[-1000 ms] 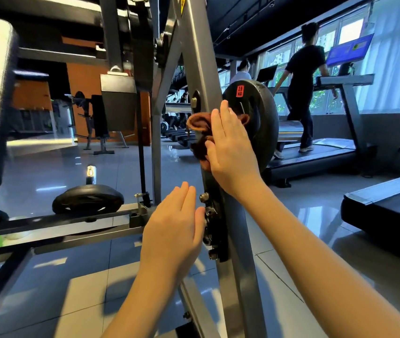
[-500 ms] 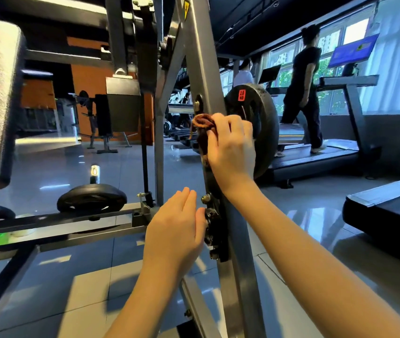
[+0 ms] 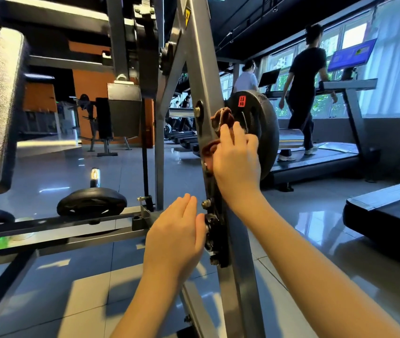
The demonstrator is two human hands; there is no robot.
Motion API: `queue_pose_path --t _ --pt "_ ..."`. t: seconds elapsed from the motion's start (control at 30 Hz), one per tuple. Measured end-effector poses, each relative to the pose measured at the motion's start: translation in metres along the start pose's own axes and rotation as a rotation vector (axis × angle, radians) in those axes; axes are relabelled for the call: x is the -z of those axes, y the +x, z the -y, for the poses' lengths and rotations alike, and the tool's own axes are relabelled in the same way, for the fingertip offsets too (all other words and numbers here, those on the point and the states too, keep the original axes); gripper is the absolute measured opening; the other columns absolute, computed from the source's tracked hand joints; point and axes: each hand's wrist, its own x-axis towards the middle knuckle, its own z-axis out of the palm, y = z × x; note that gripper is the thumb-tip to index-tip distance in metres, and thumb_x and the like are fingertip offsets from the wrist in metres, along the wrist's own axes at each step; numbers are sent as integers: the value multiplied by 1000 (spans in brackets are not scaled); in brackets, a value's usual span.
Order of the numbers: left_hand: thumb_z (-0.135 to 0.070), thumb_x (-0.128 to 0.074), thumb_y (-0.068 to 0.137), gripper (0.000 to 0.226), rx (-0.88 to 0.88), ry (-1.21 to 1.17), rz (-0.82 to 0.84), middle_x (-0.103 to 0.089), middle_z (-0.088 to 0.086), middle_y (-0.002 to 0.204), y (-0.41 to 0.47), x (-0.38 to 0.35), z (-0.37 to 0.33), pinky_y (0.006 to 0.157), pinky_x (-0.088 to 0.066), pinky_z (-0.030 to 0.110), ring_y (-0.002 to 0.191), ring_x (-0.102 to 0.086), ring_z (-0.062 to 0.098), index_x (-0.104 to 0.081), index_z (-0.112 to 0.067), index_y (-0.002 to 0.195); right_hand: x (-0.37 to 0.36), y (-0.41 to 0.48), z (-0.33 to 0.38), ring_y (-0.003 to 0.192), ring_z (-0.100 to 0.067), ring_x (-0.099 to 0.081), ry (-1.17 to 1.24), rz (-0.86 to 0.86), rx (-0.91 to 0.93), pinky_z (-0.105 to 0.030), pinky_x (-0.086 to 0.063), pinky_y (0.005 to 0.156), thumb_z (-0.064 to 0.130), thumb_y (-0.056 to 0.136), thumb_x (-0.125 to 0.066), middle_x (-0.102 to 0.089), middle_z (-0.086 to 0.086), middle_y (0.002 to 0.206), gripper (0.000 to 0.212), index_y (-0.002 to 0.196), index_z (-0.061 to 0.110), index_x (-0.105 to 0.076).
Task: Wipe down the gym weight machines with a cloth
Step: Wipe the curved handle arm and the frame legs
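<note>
The brown cloth [image 3: 223, 117] is pressed to the grey post [image 3: 204, 69] by the right hand [image 3: 236, 164], its grip curled round the fabric for scrubbing pressure. Lower beside the post, the left hand [image 3: 175, 237] is held straight-fingered, gripping nothing, likely for bracing.

A person in dark clothes [image 3: 302, 93] is seen mid-stride on a treadmill [image 3: 333, 152] beside the windows [image 3: 350, 35], with a blue screen [image 3: 351, 54] mounted at its head. A second person in a white top [image 3: 246, 80] is seen beyond, above a glossy tiled floor [image 3: 47, 167].
</note>
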Motion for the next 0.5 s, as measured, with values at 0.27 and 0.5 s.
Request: queue_pose_path --t 0.27,0.5 --pt "-28 -35 92 46 -4 -5 10 -71 9 108 0 -1 1 79 -55 28 99 -69 22 -70 -4 110 -8 41 12 89 -36 -56 129 -129 -150 -40 -54 62 12 93 -53 -61 -18 106 22 109 2 -63" --pt "-29 -35 92 47 13 10 19 -71 10 110 -1 -1 0 77 -56 31 99 -69 23 -69 -4 111 -10 1 -2 128 -42 -46 87 25 34 -50 -41 103 25 96 -35 -50 -20 141 50 135 -1 -51"
